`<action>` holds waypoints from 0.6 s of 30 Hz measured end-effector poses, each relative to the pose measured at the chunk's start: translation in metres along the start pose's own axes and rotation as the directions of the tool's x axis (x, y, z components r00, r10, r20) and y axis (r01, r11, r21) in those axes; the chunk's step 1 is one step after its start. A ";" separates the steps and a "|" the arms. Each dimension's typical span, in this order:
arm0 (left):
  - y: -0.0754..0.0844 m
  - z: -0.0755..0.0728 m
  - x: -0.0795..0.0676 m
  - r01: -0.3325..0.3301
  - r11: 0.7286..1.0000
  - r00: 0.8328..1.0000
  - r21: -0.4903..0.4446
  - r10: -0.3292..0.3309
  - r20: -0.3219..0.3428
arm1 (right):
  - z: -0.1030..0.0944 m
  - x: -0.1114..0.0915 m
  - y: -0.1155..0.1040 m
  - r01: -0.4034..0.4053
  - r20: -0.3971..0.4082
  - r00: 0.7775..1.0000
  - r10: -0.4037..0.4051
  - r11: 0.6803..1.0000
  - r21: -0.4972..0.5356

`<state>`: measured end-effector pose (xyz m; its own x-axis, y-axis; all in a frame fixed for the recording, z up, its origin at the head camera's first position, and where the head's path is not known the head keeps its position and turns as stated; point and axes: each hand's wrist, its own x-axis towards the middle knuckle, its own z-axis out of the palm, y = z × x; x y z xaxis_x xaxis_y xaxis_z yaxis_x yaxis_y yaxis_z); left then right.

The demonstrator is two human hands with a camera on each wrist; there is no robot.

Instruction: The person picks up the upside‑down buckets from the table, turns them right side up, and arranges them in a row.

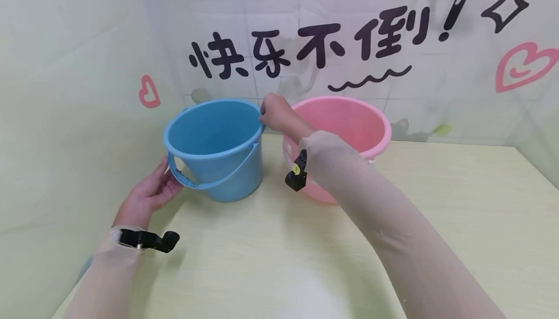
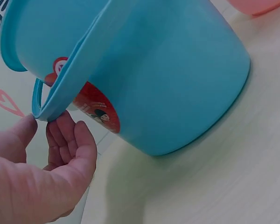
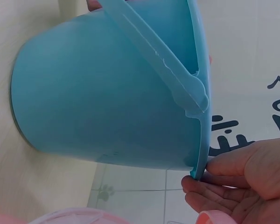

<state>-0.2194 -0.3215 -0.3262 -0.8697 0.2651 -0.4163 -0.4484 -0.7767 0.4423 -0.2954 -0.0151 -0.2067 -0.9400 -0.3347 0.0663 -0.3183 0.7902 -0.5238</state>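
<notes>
A blue plastic bucket [image 1: 216, 127] stands upright on the table, its blue carrying handle [image 1: 229, 176] hanging across the front. My left hand [image 1: 150, 190] is at its left side; in the left wrist view the thumb and curled fingertips pinch the lower edge of the blue loop at the rim. On the far right side, my right hand [image 1: 279, 114] pinches the rim, thumb on one face and fingers on the other, as the right wrist view shows. A red printed label [image 2: 100, 109] is on the bucket's side. Just right stands a pink bucket [image 1: 345, 120], partly hidden behind my right forearm.
The pale wooden table [image 1: 445, 197] runs up to a white backdrop [image 1: 279, 13] with black writing and pink hearts. A pale wall covering [image 1: 65, 115] rises close beside my left arm. A black wrist camera [image 1: 148, 240] sits on my left wrist, another [image 1: 297, 173] on my right.
</notes>
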 end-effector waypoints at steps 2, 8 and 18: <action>-0.001 -0.001 0.003 0.012 1.000 1.000 -0.005 -0.012 0.000 | 0.000 0.000 0.001 0.003 -0.002 1.000 -0.003 1.000 -0.007; -0.005 -0.005 0.008 0.013 1.000 1.000 0.016 -0.013 0.012 | 0.001 0.000 -0.001 0.004 -0.001 1.000 -0.004 1.000 -0.002; -0.006 -0.005 0.010 -0.007 0.999 1.000 0.044 0.007 0.009 | 0.001 -0.002 -0.002 0.000 0.002 1.000 0.000 1.000 -0.005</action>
<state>-0.2248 -0.3174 -0.3372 -0.8747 0.2651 -0.4058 -0.4507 -0.7529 0.4795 -0.2934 -0.0161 -0.2066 -0.9398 -0.3355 0.0645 -0.3187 0.7928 -0.5195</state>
